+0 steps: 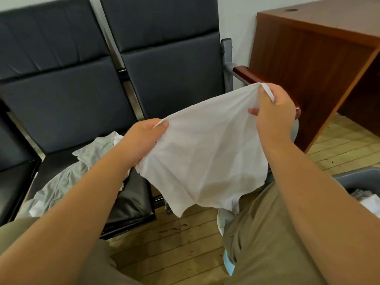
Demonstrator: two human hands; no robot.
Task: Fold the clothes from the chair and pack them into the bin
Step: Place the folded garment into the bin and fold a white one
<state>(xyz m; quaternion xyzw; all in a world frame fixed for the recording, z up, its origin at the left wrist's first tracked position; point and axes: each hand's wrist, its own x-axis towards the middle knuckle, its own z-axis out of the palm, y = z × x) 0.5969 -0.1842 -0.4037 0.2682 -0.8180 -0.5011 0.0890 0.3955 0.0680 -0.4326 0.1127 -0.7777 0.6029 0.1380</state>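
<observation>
The person stood before the row of dark chairs point(67, 103) and held a white garment point(205, 157) up in the air between both hands, over the gap between the seat and their own legs. The left hand point(141, 138) pinched one upper corner between thumb and curled fingers; the right hand point(275, 114) pinched the opposite corner, held somewhat higher, near the wooden armrest point(244, 74). The cloth hung slack below the two grips, its lower edge loose and uneven. More clothes point(67, 177), pale grey and white, lay crumpled on the chair seat to the left, partly hidden by the left forearm. The grey bin point(355, 177) sat low at the right edge, beside the right arm, with something pale already inside.

It looked like the start of folding this one piece: spread out, not yet doubled over. The next move would probably call for bringing the two corners together evenly, or laying the cloth flat first, before carrying it right to the bin.
</observation>
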